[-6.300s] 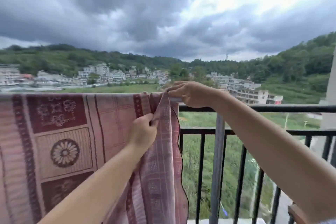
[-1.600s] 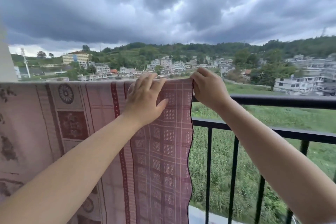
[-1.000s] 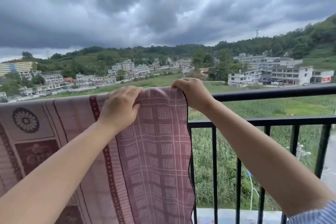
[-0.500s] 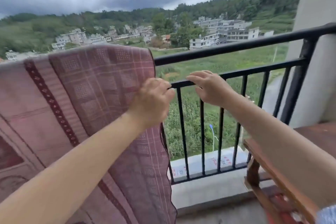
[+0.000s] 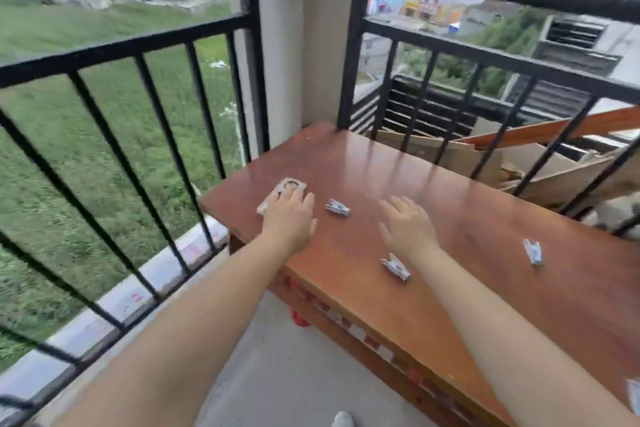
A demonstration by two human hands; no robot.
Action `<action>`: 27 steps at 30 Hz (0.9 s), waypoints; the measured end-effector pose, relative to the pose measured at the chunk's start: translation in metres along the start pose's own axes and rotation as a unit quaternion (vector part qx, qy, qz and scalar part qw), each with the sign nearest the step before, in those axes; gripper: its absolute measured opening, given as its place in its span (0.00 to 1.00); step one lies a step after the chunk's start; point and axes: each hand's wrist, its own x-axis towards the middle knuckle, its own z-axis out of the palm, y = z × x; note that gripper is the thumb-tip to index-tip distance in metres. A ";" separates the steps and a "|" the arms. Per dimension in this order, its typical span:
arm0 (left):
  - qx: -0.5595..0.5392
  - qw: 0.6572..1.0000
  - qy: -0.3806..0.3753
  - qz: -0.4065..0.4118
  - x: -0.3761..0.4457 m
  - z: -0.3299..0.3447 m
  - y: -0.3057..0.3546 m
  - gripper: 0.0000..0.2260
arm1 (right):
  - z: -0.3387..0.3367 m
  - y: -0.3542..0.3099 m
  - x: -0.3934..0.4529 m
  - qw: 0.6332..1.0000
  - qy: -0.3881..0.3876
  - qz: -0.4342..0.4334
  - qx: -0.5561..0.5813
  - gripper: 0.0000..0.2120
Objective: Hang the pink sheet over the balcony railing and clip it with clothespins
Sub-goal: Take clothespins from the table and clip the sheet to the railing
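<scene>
From the head camera, both hands hovered open over the worktop [image 5: 467,204], the nearest clothespin [image 5: 337,208] lying just at three o'clock of the left hand [image 5: 289,215] and ten o'clock of the right hand [image 5: 408,225], long axis running left-right; the pink sheet was out of view.

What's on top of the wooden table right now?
On the wooden table: three pale clothespins, plus a flat card partly covered by the left hand. What the right hand covers is hidden.
</scene>
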 end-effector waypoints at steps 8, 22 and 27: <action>-0.043 0.987 -0.138 0.068 0.069 0.108 0.108 0.20 | 0.067 0.113 -0.018 0.987 -0.082 0.126 0.056 0.17; -0.050 0.992 -0.115 0.009 0.169 0.186 0.048 0.30 | 0.150 0.074 0.037 0.962 -0.247 0.113 0.036 0.21; -0.051 0.984 -0.170 0.030 0.213 0.206 0.021 0.25 | 0.158 0.081 0.044 0.956 -0.275 0.081 0.063 0.12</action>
